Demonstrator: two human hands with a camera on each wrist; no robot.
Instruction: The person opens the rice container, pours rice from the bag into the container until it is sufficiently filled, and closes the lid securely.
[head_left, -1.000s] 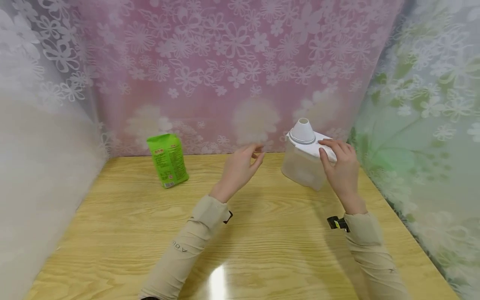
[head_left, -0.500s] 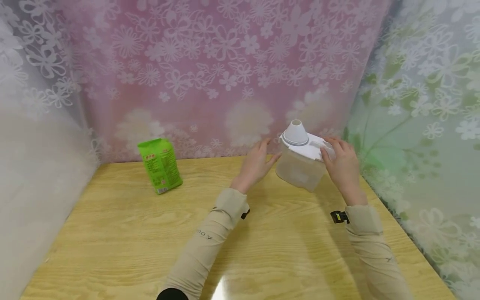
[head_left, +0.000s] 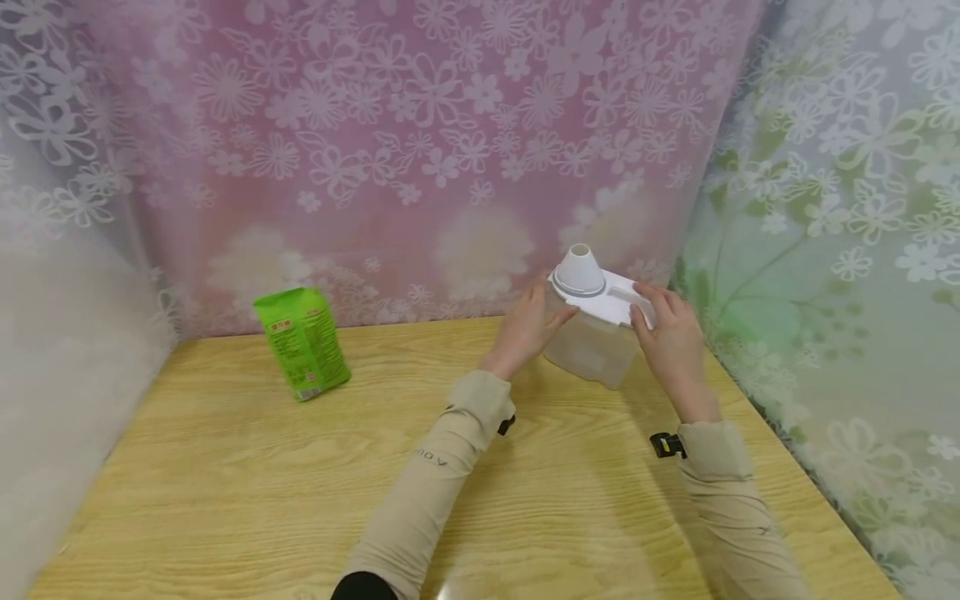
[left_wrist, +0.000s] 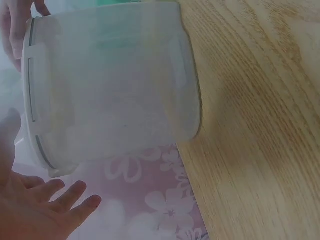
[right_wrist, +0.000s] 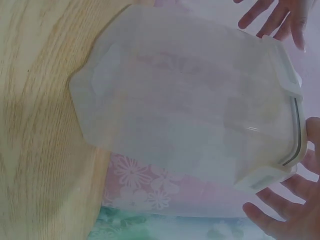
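A translucent container (head_left: 588, 343) with a white lid (head_left: 607, 306) and a cone-shaped cap (head_left: 579, 271) stands at the back right of the table. My right hand (head_left: 672, 348) grips the lid's right end, thumb in front and fingers behind. My left hand (head_left: 521, 329) is spread at the container's left side, its thumb by the lid's front edge; whether it touches cannot be told. In the left wrist view the left fingers (left_wrist: 75, 197) are apart beside the container (left_wrist: 115, 85). The right wrist view shows the right hand (right_wrist: 292, 212) at the lid end.
A green printed bag (head_left: 303, 343) stands upright at the back left of the wooden table (head_left: 285, 475). A pink floral curtain (head_left: 375, 150) hangs behind the table, with pale and green sheets (head_left: 840, 250) along its sides.
My left hand has moved right, from the middle of the table to the container's left side, and its fingers have spread. My right hand has stayed at the lid. The head view has shifted slightly.
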